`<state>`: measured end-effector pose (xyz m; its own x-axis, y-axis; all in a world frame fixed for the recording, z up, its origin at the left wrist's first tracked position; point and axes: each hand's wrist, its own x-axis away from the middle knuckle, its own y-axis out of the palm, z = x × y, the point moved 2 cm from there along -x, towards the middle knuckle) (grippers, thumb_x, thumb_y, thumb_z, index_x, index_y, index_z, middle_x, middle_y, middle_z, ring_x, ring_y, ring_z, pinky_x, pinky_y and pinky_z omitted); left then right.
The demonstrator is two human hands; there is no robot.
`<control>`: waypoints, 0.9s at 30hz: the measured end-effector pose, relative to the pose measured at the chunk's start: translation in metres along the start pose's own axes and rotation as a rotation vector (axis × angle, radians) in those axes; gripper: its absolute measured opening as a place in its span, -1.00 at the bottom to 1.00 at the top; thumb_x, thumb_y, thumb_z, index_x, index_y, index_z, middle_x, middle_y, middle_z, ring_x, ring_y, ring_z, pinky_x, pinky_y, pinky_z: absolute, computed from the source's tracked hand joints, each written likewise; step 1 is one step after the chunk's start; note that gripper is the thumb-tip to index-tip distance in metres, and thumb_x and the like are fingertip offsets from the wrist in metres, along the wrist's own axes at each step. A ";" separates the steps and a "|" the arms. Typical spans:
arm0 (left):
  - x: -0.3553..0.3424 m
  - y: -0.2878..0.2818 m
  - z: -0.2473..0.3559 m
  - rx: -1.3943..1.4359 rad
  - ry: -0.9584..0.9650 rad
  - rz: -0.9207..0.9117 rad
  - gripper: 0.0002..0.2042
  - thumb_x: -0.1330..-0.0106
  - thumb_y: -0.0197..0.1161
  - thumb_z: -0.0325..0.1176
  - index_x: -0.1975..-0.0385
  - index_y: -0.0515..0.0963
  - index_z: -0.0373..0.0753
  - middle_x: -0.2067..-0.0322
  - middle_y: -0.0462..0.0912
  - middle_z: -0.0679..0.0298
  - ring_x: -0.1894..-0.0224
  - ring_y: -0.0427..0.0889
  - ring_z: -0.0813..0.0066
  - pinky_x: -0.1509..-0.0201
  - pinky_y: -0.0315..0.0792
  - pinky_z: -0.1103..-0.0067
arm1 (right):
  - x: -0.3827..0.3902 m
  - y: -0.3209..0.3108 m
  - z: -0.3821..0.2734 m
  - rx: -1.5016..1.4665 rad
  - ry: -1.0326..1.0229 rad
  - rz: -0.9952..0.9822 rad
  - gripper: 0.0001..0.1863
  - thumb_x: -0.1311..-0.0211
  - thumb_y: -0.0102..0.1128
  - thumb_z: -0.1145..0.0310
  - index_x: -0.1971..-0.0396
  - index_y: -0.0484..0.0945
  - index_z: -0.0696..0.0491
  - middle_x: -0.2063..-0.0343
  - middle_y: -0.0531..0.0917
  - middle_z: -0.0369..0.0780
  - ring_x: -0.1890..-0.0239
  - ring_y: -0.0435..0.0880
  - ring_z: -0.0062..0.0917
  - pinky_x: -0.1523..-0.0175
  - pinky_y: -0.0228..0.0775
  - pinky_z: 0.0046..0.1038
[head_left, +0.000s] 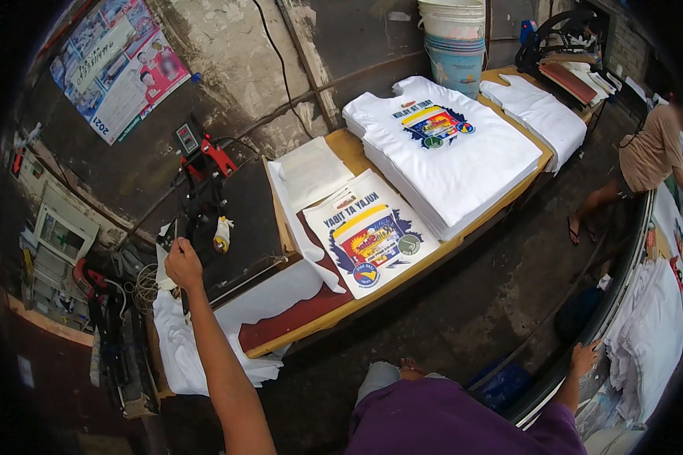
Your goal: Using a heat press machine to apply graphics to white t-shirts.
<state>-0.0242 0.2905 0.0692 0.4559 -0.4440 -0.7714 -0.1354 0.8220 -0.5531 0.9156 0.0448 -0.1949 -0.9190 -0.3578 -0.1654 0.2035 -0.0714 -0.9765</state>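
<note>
My left hand (182,262) is raised and closed on the black handle of a heat press (235,220), whose dark upper plate sits low over a white shirt (269,299) on the press bed. My right hand (583,359) rests with fingers spread on the curved rim of a round table (615,303) at my right. Beside the press lies a stack of printed transfer sheets (372,235) with a colourful design. Farther along the wooden table (432,254) sits a tall stack of printed white shirts (451,148).
Plain white shirts (542,114) lie at the table's far end, near stacked buckets (455,42). Another person (649,155) in a tan shirt stands at the right. White garments (656,334) hang on the round table. A poster (118,61) hangs on the wall, cables below.
</note>
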 end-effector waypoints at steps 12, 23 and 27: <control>-0.001 0.001 -0.005 -0.118 -0.004 -0.054 -0.67 -0.32 -0.01 -0.16 0.41 0.65 -0.22 0.58 0.65 0.14 0.47 0.64 0.12 0.36 0.43 0.32 | -0.001 0.005 0.004 0.004 0.015 0.020 -0.20 -0.14 0.08 0.12 -0.38 0.01 -0.06 -0.04 0.44 0.09 -0.06 0.47 -0.06 -0.12 0.37 -0.10; 0.000 0.003 0.000 -0.004 -0.002 0.013 -0.69 -0.28 0.04 -0.17 0.52 0.58 -0.25 0.60 0.56 -0.02 0.50 0.53 -0.11 0.41 0.34 0.15 | -0.005 0.008 0.004 0.031 0.012 0.001 -0.20 -0.19 0.06 0.07 -0.40 -0.03 -0.12 -0.06 0.46 0.10 -0.11 0.45 -0.06 -0.14 0.37 -0.09; 0.001 0.000 -0.002 0.006 0.003 0.022 -0.69 -0.29 0.03 -0.16 0.51 0.59 -0.24 0.59 0.56 -0.02 0.49 0.53 -0.11 0.40 0.35 0.15 | 0.000 -0.002 -0.002 0.027 0.024 -0.043 -0.19 -0.18 0.06 0.08 -0.40 -0.06 -0.14 -0.07 0.44 0.10 -0.12 0.45 -0.05 -0.14 0.36 -0.08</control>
<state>-0.0255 0.2891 0.0679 0.4502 -0.4265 -0.7844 -0.1400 0.8339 -0.5338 0.9148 0.0470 -0.1934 -0.9349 -0.3315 -0.1272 0.1726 -0.1112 -0.9787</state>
